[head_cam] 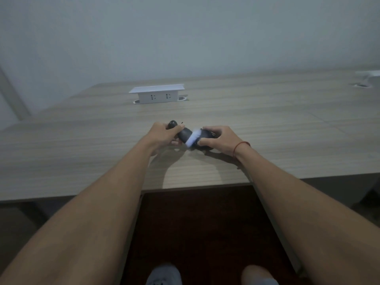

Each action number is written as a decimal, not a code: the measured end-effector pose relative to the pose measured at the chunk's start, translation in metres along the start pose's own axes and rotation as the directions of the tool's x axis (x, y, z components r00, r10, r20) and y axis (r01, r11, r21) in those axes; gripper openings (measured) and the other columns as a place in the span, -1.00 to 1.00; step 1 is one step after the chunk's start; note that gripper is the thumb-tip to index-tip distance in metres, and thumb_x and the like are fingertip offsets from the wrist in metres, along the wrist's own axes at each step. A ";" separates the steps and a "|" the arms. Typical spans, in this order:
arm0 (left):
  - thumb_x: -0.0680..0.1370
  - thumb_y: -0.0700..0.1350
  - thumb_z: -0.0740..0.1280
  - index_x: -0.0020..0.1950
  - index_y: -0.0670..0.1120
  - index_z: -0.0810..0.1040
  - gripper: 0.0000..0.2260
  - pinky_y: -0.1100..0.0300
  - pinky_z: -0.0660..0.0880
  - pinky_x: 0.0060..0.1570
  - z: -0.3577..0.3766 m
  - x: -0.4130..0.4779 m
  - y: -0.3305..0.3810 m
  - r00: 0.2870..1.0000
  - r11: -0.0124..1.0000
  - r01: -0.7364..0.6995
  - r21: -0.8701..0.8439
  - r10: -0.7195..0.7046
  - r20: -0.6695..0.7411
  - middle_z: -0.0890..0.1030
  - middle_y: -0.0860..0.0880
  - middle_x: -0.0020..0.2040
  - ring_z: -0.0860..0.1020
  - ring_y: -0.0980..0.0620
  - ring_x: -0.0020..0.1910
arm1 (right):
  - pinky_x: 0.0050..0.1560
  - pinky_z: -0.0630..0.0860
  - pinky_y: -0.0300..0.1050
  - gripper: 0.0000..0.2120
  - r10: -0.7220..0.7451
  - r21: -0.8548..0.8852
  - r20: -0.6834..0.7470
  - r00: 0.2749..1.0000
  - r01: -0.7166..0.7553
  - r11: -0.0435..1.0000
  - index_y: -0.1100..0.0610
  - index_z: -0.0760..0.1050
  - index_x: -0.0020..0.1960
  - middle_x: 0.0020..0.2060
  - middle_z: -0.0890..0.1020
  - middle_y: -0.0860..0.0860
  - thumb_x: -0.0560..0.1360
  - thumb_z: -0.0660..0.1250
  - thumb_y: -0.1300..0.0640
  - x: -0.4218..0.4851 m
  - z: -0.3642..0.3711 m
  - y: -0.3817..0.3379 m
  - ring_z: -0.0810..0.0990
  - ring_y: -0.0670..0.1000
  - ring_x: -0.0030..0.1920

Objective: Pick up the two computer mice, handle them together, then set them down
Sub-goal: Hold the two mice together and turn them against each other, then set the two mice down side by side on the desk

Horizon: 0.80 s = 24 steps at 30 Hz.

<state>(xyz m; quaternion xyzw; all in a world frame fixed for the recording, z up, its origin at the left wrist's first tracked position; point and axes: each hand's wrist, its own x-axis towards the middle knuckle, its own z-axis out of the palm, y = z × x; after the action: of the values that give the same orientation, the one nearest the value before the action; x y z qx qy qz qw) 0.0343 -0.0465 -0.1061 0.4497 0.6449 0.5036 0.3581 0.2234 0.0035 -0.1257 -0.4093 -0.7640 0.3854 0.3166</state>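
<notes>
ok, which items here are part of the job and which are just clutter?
Job: left mouse, held in left hand; right mouse, held in right hand.
Clutter: socket box, desk, red wrist string, cable port.

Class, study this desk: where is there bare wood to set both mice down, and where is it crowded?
Bare wooden desk spans right of the right hand, left of the left hand, and before the white socket box. Crowded only where both hands hold the dark mice.

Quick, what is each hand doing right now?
Left hand: closed around a dark mouse.
Right hand: closed around the other dark mouse, with a bright white blur between them.
</notes>
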 end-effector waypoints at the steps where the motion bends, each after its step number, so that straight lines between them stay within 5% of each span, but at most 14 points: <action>1: 0.54 -0.08 0.38 -0.05 -0.30 0.56 -0.74 0.17 0.57 -0.39 0.007 0.003 -0.003 0.996 0.995 -0.031 0.090 0.038 -0.075 0.61 -0.22 -0.28 0.58 0.00 -0.45 | -0.14 0.39 -0.42 -0.49 0.008 0.000 0.002 1.000 -0.008 1.000 0.11 0.47 0.34 0.15 0.55 0.03 0.41 0.47 0.09 0.001 0.000 0.001 0.48 -0.08 0.04; 5: 0.56 0.03 0.31 -0.03 -0.26 0.60 -0.67 0.13 0.51 -0.12 0.029 0.002 0.001 0.911 0.907 -0.126 0.402 0.266 -0.314 0.61 -0.16 -0.07 0.58 -0.11 -0.12 | 0.07 0.40 -0.22 -0.42 0.024 0.003 -0.004 1.000 -0.024 1.000 0.12 0.43 0.37 0.27 0.53 0.07 0.39 0.49 0.06 0.002 0.001 0.004 0.48 -0.02 0.13; 8: 0.59 0.00 0.27 -0.16 -0.18 0.50 -0.74 0.47 0.33 -0.34 0.032 0.000 0.015 0.876 0.871 -0.230 0.433 0.379 -0.298 0.52 -0.06 -0.21 0.46 0.00 -0.24 | 0.26 0.39 -0.14 -0.26 0.036 -0.008 -0.018 0.999 -0.036 0.999 0.16 0.32 0.45 0.39 0.45 0.09 0.36 0.52 0.03 0.004 0.003 0.007 0.46 0.04 0.31; 9: 0.59 0.00 0.27 -0.17 -0.14 0.47 -0.76 0.44 0.29 -0.37 0.032 0.000 0.018 0.876 0.841 -0.250 0.481 0.408 -0.257 0.49 -0.07 -0.23 0.42 0.00 -0.26 | 0.31 0.38 -0.11 -0.20 0.045 -0.007 -0.018 0.999 -0.045 0.999 0.17 0.26 0.48 0.43 0.41 0.10 0.35 0.52 0.03 0.005 0.003 0.008 0.42 0.05 0.37; 12: 0.57 0.03 0.27 -0.11 -0.21 0.52 -0.71 0.19 0.29 -0.20 0.028 0.013 0.010 0.914 0.782 -0.164 0.601 0.349 -0.205 0.58 -0.20 -0.09 0.43 -0.05 -0.21 | 0.36 0.36 -0.08 -0.09 0.068 0.042 -0.015 0.998 -0.068 0.997 0.18 0.15 0.52 0.48 0.34 0.12 0.32 0.54 0.05 0.006 0.004 0.008 0.37 0.06 0.43; 15: 0.56 0.02 0.30 -0.06 -0.25 0.58 -0.69 0.15 0.33 -0.19 0.025 0.012 -0.005 0.912 0.839 -0.078 0.539 0.278 -0.301 0.62 -0.26 -0.02 0.49 -0.10 -0.18 | 0.31 0.35 -0.14 -0.10 0.067 0.058 -0.011 0.998 -0.066 0.996 0.19 0.14 0.52 0.48 0.33 0.12 0.33 0.54 0.07 0.006 0.004 0.008 0.36 0.06 0.43; 20: 0.44 0.06 0.35 -0.20 -0.25 0.52 -0.66 0.13 0.37 -0.26 0.019 -0.002 -0.015 0.889 0.871 0.066 0.487 0.170 -0.426 0.60 -0.21 -0.13 0.59 -0.23 -0.10 | 0.19 0.44 -0.19 -0.29 0.040 -0.012 -0.042 0.998 -0.040 0.999 0.18 0.34 0.43 0.35 0.48 0.10 0.36 0.50 0.04 0.005 0.007 0.007 0.48 0.00 0.25; 24: 0.44 0.08 0.33 0.01 -0.26 0.53 -0.61 0.09 0.42 -0.22 0.019 -0.015 -0.015 0.912 0.799 0.122 0.588 0.144 -0.384 0.59 -0.22 0.03 0.57 -0.22 -0.04 | 0.11 0.41 -0.23 -0.41 -0.002 -0.047 -0.117 0.993 -0.003 0.999 0.18 0.40 0.39 0.29 0.52 0.09 0.41 0.43 0.04 -0.002 0.012 0.004 0.49 -0.02 0.17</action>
<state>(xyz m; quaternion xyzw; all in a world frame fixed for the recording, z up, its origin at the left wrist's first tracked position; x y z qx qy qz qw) 0.0536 -0.0558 -0.1255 0.4277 0.8284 0.3581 0.0506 0.2163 -0.0009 -0.1352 -0.4386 -0.7531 0.3427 0.3509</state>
